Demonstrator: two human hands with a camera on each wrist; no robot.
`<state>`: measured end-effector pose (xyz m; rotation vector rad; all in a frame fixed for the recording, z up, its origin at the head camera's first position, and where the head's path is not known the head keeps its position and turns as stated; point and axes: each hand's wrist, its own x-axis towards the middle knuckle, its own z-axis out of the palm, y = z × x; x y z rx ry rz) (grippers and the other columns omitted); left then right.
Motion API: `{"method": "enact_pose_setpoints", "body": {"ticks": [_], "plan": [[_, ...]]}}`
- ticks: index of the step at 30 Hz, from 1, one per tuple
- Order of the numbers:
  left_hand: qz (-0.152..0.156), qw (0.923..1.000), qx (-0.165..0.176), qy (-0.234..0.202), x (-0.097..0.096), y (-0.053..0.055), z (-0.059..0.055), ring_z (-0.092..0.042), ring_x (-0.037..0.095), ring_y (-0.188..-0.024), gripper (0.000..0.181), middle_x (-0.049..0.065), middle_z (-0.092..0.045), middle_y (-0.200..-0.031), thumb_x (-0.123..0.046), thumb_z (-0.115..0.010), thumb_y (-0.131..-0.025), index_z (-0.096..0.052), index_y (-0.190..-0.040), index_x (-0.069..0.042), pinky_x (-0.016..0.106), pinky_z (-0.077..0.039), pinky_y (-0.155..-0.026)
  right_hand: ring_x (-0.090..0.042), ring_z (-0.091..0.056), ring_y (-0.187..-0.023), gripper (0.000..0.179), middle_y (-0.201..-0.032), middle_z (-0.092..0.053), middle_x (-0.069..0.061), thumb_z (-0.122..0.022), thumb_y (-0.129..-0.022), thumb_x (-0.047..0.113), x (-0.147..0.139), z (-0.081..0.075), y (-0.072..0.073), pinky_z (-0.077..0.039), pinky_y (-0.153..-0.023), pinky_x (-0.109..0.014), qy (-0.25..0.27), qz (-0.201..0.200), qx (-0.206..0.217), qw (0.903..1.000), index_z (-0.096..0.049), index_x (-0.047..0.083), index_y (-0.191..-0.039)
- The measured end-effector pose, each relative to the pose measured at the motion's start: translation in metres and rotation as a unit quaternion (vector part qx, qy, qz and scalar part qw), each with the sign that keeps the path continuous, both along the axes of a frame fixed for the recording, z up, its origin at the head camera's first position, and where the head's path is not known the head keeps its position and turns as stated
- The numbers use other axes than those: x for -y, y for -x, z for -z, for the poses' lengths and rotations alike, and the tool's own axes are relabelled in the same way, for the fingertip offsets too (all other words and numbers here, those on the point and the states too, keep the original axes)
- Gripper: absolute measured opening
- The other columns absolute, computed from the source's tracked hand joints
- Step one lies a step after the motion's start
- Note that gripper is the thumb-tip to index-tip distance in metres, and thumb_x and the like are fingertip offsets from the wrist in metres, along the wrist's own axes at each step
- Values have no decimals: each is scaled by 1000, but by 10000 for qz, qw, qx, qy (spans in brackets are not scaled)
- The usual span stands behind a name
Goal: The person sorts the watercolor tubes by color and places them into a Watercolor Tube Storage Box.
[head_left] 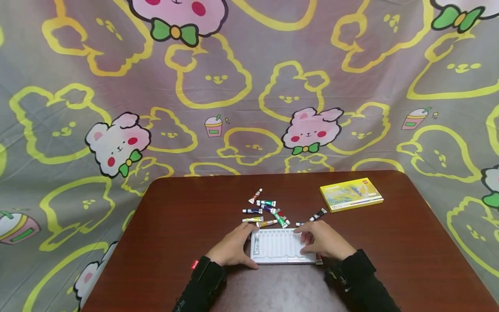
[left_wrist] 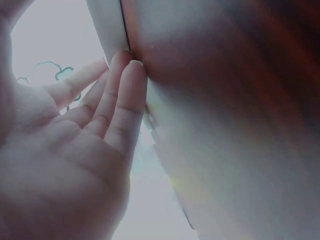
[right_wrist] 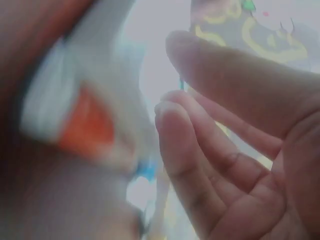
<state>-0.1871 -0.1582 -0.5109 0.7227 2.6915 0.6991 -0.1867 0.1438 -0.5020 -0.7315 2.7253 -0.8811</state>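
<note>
A white plastic tray (head_left: 278, 247) with a row of narrow slots lies on the table, one pale tube (head_left: 256, 242) in its leftmost slot. My left hand (head_left: 234, 245) spans the tray's left end, fingers at the back corner and thumb by the front one. In the left wrist view its fingers (left_wrist: 127, 95) are nearly straight, tips against the tray's edge. My right hand (head_left: 325, 238) hovers over the tray's right part, thumb and forefinger apart with nothing between them. A paint tube with an orange-red band (right_wrist: 87, 122) shows blurred beside the tray in the right wrist view.
Behind the tray lie several small paint tubes, among them a green one (head_left: 280, 218), a yellow one (head_left: 253, 219) and a brown one (head_left: 255, 196). A black tube (head_left: 318, 214) is farther right. A yellow box (head_left: 351, 194) lies at the back right of the brown table (head_left: 187, 216).
</note>
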Motion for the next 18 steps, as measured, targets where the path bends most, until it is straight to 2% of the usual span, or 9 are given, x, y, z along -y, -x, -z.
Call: {"method": "enact_pose_setpoints", "body": {"ticks": [5,10,18], "plan": [[-14,10000,-6,-15,2,0,0,-48,15,-112,100,3,-49,-133,-46,-92,-55,-47,-138,-13,43,-48,-100,-10,-53,-69,43,-77,-62,6,-82,-77,18,-31,-2,8,-48,-61,-27,28,561,-111,9984,-71,12,-118],[-23,10000,80,-6,2,1,1,-48,15,-112,100,3,-49,-134,-47,-92,-56,-47,-138,-13,43,-48,-99,-12,-52,-68,35,-76,-61,3,-78,-82,18,-47,3,15,-46,-60,-28,41,1069,-309,9938,-71,12,-115],[36,10000,11,-51,5,2,3,-50,14,-107,101,0,-50,-129,-48,-93,-53,-48,-137,-16,41,-50,-95,-13,-52,-67,28,-73,-60,4,-79,-80,18,-48,9,18,-46,-62,-30,-29,1112,-229,9935,-74,14,-107]]}}
